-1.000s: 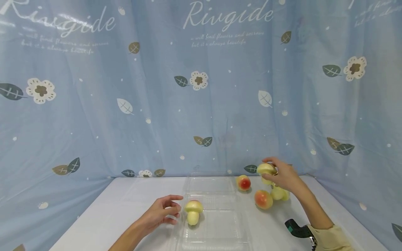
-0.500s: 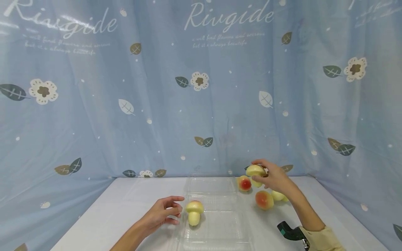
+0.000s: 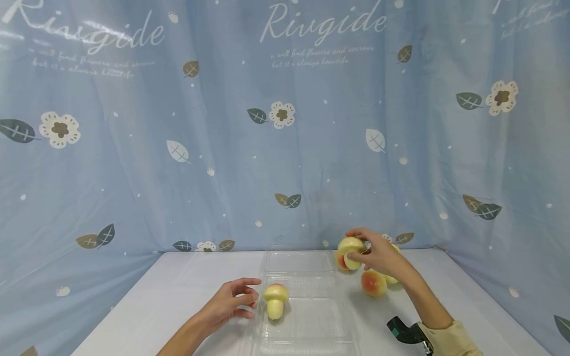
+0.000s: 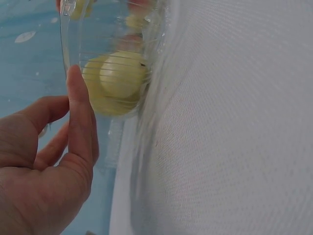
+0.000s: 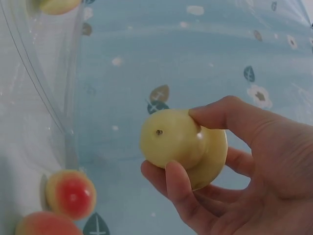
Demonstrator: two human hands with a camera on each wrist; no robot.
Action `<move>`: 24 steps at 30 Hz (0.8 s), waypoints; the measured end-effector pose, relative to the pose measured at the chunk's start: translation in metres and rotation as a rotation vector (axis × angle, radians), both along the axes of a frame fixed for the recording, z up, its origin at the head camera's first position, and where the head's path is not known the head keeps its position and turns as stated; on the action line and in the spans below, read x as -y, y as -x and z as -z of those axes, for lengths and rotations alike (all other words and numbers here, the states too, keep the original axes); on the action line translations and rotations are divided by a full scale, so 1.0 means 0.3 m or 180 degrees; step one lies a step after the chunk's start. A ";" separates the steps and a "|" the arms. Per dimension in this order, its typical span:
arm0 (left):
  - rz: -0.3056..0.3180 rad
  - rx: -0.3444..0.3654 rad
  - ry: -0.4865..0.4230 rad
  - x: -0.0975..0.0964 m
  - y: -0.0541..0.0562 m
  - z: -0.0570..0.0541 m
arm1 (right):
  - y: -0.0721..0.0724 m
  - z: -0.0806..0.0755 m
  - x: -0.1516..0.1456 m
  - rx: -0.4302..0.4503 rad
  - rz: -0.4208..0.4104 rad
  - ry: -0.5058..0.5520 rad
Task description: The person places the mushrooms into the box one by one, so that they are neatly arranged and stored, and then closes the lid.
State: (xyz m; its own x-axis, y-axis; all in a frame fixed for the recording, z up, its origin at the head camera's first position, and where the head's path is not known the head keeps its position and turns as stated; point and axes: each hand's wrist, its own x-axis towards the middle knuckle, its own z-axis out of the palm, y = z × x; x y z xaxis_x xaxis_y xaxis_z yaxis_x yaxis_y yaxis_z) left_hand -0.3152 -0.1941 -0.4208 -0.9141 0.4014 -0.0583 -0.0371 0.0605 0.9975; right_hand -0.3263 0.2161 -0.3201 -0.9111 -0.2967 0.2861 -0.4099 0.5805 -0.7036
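Yellow mushroom (image 3: 350,244) swings left, pinched by the right hand (image 3: 384,256) | now aloft before blushed fruit (image 3: 340,262), outside but nearer the clear container (image 3: 311,316): mid-carry | left hand (image 3: 231,301) loosely spread beside the container's second mushroom (image 3: 275,300)

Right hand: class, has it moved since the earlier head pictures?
Yes: the right hand has moved leftward, closer to the unmoved clear container, gripping a mushroom-shaped piece.

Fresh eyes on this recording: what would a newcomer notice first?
The blue printed curtain dominates the head view. Below, toward the right, the right hand grips a yellow mushroom shape. Its blush-topped twin lies in the clear container, near the left hand.
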 end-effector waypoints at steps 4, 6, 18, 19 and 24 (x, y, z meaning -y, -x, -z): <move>0.0003 0.0012 -0.0004 -0.002 0.002 -0.004 | -0.001 0.005 0.020 0.0068 -0.0130 0.0059; 0.0002 0.0018 -0.0007 0.000 0.002 -0.005 | -0.002 0.009 0.030 0.0098 -0.0186 0.0065; -0.0012 0.0030 -0.0002 -0.003 -0.002 -0.009 | -0.008 0.020 0.084 0.0115 -0.0508 0.0060; -0.0009 0.0028 -0.0002 -0.004 -0.002 -0.010 | -0.009 0.016 0.090 0.0116 -0.0510 0.0045; 0.0018 0.0011 -0.0005 -0.004 -0.005 -0.010 | -0.016 -0.002 0.110 0.0160 -0.0524 0.0000</move>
State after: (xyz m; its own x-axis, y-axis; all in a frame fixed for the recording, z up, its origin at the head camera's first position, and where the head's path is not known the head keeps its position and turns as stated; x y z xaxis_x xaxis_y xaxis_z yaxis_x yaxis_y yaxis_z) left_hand -0.3136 -0.1931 -0.4177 -0.9115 0.4067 -0.0609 -0.0402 0.0591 0.9974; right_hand -0.3215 0.1832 -0.3195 -0.8635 -0.4429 0.2413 -0.4636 0.5084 -0.7257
